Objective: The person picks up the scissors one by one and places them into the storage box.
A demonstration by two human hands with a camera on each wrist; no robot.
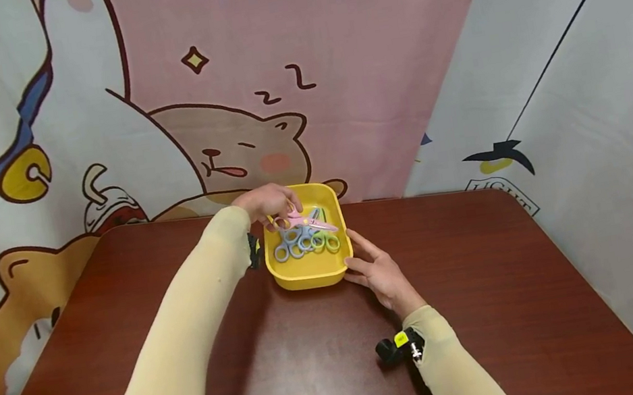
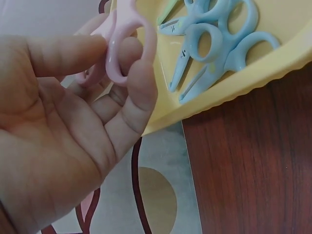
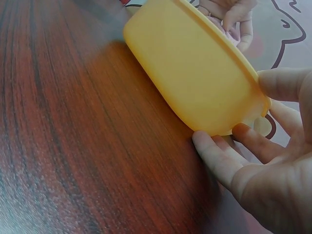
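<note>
A pair of pink scissors is held by its handles in my left hand, over the yellow tray. In the left wrist view, the thumb and bent fingers of that hand pinch the pink handle loops. Below the pink pair, several blue scissors and green-handled scissors lie together inside the tray. My right hand holds the tray at its near right corner. In the right wrist view, its fingertips touch the tray's outer wall and lower edge.
The tray stands near the back edge of a dark brown wooden table. Behind it hangs a cloth printed with cartoon animals. Small black cameras are strapped to both wrists, the right one low over the table.
</note>
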